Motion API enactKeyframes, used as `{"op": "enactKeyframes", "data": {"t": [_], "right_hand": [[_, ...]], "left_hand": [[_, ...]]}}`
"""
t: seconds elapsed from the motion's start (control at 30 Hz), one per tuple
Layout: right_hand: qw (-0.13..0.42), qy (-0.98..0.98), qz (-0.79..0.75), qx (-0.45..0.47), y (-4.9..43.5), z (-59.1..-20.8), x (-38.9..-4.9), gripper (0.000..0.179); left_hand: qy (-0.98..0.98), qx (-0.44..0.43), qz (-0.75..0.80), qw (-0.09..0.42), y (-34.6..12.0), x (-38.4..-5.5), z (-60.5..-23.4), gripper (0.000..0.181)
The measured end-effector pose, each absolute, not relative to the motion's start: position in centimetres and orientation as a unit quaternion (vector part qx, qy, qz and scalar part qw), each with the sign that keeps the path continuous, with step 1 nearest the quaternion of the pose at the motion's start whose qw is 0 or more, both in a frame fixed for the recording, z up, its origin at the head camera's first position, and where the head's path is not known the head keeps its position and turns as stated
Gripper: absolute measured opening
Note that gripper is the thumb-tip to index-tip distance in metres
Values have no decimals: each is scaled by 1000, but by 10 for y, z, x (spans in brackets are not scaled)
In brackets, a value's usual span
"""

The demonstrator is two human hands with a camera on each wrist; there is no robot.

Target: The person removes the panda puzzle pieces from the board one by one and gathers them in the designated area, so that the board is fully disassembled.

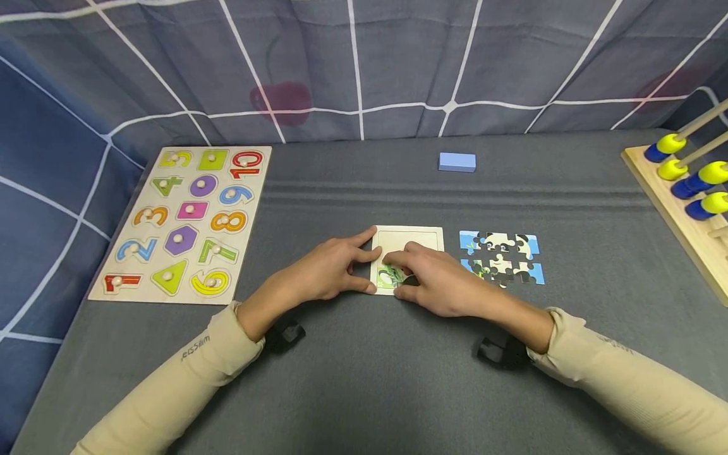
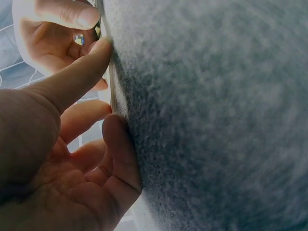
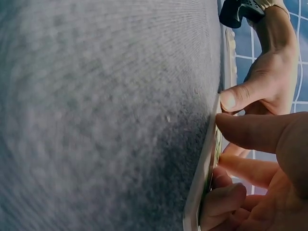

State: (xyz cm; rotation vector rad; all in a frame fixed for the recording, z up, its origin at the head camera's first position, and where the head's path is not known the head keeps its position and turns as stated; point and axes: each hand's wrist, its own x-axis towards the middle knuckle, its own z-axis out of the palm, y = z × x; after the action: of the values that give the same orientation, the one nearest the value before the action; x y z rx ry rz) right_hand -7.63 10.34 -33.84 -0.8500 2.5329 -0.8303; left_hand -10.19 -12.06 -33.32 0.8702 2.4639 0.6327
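And here's the tray (image 1: 415,237), flat on the grey tabletop between both hands! Inside, green-and-white pieces (image 1: 389,276) fill the lower left; the upper part shows bare pale floor, and the rest sits behind fingers. The left hand (image 1: 324,268) is spread out, fingers and thumb touching the tray's left edge, thumb down by the near corner. Over comes the right hand (image 1: 443,284), index bent above the pieces, thumb at the near rim; whether it pinches a piece or only presses, I cannot tell.

Just right of the tray, the loose pieces (image 1: 500,265) lie in two rows, pandas and blue corners on show. Out left, the number board (image 1: 213,205) is a full house: knobbed numbers and coloured shapes, every one in its slot. A blue block (image 1: 457,162) lies beyond the tray, near the curtain (image 1: 398,69). Far right, the rack (image 1: 662,189) carries yellow and blue beads (image 1: 711,173) on its pegs.
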Motion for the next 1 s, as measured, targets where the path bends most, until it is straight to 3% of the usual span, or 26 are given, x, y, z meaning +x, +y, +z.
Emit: {"op": "enactKeyframes", "data": {"t": [0.2,0.67,1.0], "right_hand": [[149,895,-300,-295,102,-340,-75,31],[99,903,-300,-292,94,-341,-72,34],[117,882,-370,-268,95,-343,-74,28]], "left_hand": [[894,314,228,222,-121,-102,-333,67],[897,312,226,218,-121,-103,-333,65],[896,307,230,224,-120,-103,-333,65]]}}
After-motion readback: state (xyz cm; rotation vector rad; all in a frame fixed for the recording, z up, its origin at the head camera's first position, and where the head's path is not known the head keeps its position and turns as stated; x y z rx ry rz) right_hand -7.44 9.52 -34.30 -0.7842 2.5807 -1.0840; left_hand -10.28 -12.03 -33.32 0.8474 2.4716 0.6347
